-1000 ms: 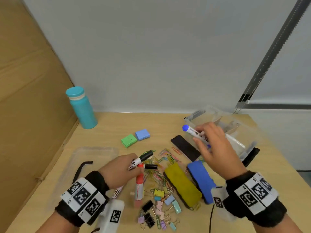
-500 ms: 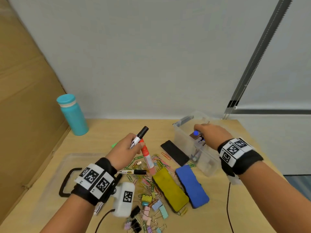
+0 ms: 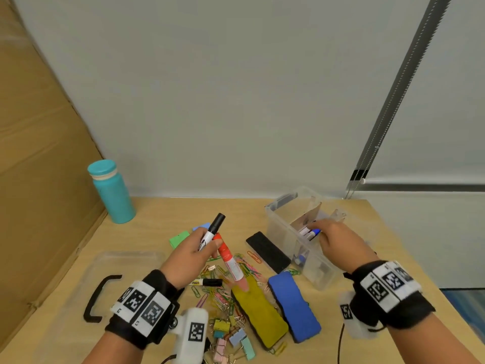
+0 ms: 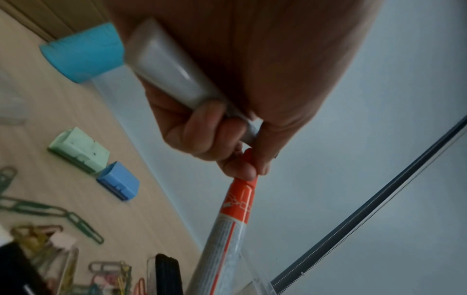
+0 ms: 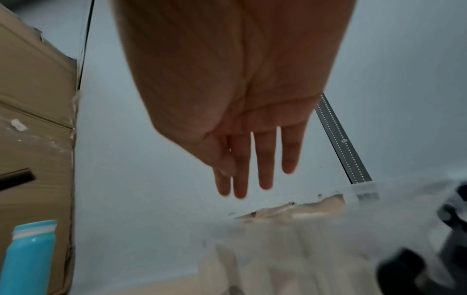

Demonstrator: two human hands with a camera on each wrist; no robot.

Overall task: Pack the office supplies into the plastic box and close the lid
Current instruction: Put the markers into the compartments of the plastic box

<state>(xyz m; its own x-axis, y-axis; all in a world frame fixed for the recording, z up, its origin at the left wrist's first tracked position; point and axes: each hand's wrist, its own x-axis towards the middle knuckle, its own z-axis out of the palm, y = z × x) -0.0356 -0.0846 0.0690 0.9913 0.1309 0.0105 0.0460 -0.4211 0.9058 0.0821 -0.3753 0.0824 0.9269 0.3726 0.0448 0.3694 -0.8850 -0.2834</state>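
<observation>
Head view: left hand (image 3: 189, 254) is gripping a black-capped marker (image 3: 212, 231) and a red marker (image 3: 230, 258) (crossed). Right hand (image 3: 338, 245), fingers straight, is hovering over the plastic box (image 3: 282, 229).

A teal bottle (image 3: 112, 191) with a screw cap stands upright on the wooden surface (image 3: 154, 214), up against the wall (image 3: 236, 88), well to the left of the left fingers (image 3: 210, 245) and beyond them. A large sheet of cardboard (image 3: 39, 153) leans behind the bottle, along the surface's left edge. Beyond the right fingers (image 5: 262, 159), a metal strip (image 3: 399, 82) runs up the wall at a slant, with a beaded cord beside it.
</observation>
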